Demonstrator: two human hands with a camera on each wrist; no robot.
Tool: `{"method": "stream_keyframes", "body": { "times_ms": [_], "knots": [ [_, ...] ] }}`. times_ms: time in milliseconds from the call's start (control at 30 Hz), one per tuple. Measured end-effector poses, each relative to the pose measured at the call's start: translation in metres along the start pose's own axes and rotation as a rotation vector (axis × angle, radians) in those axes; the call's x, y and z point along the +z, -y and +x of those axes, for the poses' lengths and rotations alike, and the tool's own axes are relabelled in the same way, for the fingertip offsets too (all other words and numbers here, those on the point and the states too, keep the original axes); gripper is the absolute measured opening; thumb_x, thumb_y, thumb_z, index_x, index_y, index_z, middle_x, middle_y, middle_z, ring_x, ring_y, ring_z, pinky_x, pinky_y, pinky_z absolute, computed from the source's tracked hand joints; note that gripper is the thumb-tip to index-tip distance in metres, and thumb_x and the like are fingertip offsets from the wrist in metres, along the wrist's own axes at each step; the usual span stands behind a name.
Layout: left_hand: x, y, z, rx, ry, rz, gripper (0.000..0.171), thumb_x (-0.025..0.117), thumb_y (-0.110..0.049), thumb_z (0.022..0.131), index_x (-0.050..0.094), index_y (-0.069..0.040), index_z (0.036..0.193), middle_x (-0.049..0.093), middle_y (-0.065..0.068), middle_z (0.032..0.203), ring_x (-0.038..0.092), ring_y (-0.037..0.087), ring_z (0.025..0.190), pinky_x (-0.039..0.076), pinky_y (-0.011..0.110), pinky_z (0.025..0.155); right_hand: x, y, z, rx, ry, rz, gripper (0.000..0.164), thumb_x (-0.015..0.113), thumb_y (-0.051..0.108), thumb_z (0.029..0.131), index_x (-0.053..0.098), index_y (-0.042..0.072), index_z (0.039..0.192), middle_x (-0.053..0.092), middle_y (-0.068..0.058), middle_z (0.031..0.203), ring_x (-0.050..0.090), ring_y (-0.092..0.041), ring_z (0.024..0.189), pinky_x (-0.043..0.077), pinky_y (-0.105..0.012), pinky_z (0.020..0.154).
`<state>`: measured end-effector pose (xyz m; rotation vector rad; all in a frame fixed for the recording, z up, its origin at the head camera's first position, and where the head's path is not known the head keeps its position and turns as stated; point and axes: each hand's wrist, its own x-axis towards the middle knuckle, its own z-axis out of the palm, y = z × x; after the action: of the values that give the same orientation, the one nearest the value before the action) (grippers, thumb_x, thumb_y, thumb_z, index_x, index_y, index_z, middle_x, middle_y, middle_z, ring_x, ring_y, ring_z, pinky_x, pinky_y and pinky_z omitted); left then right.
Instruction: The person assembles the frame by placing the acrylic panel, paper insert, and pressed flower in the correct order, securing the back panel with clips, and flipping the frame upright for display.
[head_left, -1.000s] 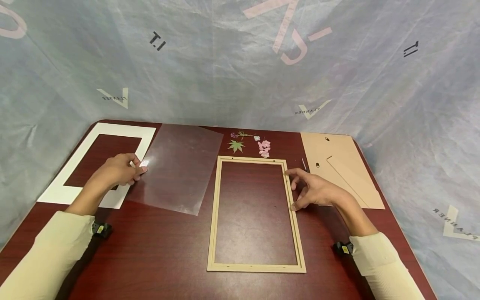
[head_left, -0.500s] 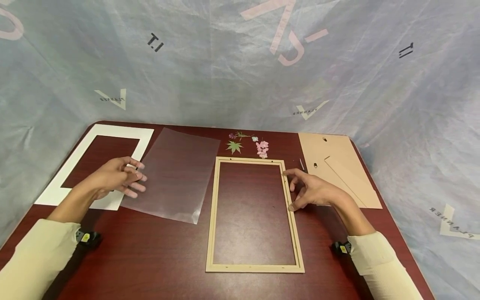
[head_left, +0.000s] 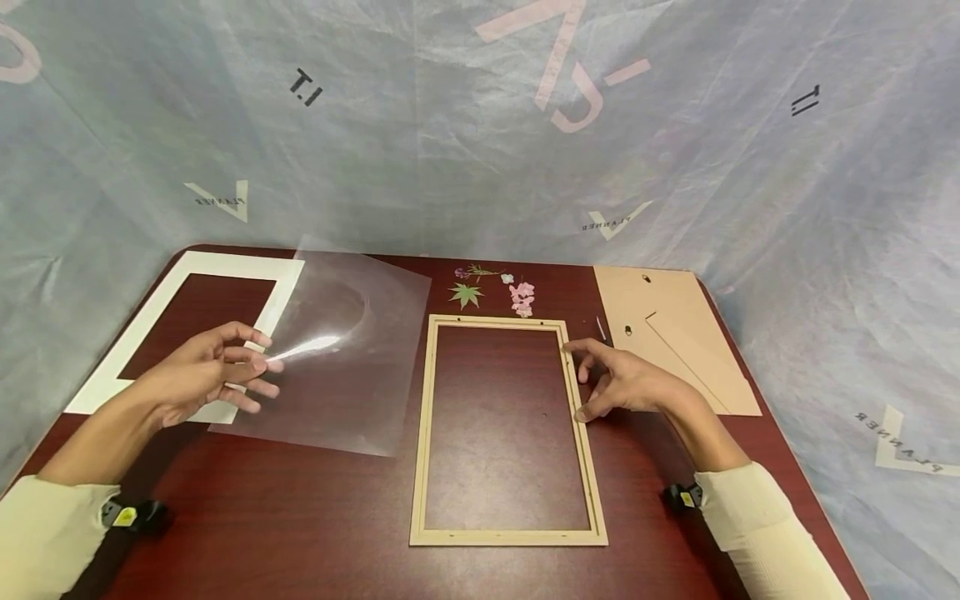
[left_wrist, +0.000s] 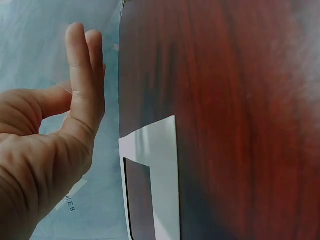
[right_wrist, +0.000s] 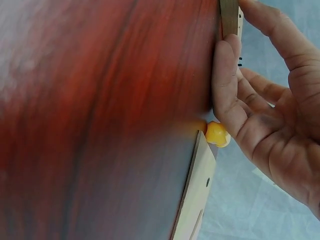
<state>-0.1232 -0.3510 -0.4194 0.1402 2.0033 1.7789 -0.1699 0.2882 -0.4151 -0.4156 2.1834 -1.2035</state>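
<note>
A clear plastic sheet [head_left: 360, 400] is raised off the table, bending where my left hand [head_left: 206, 371] pinches its left edge. The thumb is on top and the other fingers spread out; in the left wrist view that hand [left_wrist: 55, 120] shows mostly its palm side, and the sheet is barely visible. A pale wooden picture frame [head_left: 422, 433] lies flat in the middle of the table. My right hand [head_left: 622, 379] holds its right bar with thumb and index fingertips, and the right wrist view shows the bar [right_wrist: 230, 17] by these fingertips.
A white mat board [head_left: 168, 287] lies at the left, partly under the sheet. Behind the frame are a green leaf [head_left: 467, 294], pink flowers [head_left: 522, 298] and small sprigs [head_left: 480, 271]. A tan backing board [head_left: 675, 333] lies right, beside thin tweezers-like tool [head_left: 602, 328].
My left hand has moved left and toward me, its fingers spreading, and the clear sheet has shifted left and now bows upward. The right hand stays on the frame.
</note>
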Motion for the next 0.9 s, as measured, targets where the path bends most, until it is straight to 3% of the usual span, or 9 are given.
{"method": "stream_keyframes", "body": {
  "times_ms": [400, 700, 900],
  "knots": [
    [0.017, 0.001, -0.004, 0.080, 0.121, -0.261, 0.029, 0.048, 0.011, 0.114, 0.036, -0.007, 0.134, 0.084, 0.010, 0.128, 0.087, 0.028, 0.107, 0.072, 0.042, 0.081, 0.000, -0.001, 0.001, -0.002, -0.002, -0.008, 0.108, 0.098, -0.005, 0.076, 0.040, 0.003, 0.167, 0.051, -0.019, 0.116, 0.066, -0.016, 0.068, 0.064, -0.030, 0.067],
    [0.039, -0.007, 0.002, 0.123, 0.162, -0.295, 0.034, 0.047, 0.012, 0.114, 0.039, -0.012, 0.137, 0.083, 0.009, 0.131, 0.086, 0.031, 0.109, 0.072, 0.048, 0.083, 0.000, 0.000, 0.001, 0.007, 0.001, -0.014, 0.107, 0.098, -0.004, 0.077, 0.040, 0.004, 0.167, 0.051, -0.020, 0.117, 0.067, -0.017, 0.069, 0.064, -0.031, 0.066],
    [0.055, -0.011, 0.007, 0.125, 0.210, -0.318, 0.040, 0.049, 0.013, 0.113, 0.031, -0.012, 0.140, 0.080, 0.009, 0.131, 0.086, 0.033, 0.110, 0.072, 0.052, 0.086, 0.000, 0.002, 0.001, 0.016, -0.002, -0.048, 0.107, 0.099, -0.002, 0.078, 0.041, 0.005, 0.167, 0.052, -0.021, 0.119, 0.070, -0.020, 0.067, 0.064, -0.036, 0.062]
  ]
}}
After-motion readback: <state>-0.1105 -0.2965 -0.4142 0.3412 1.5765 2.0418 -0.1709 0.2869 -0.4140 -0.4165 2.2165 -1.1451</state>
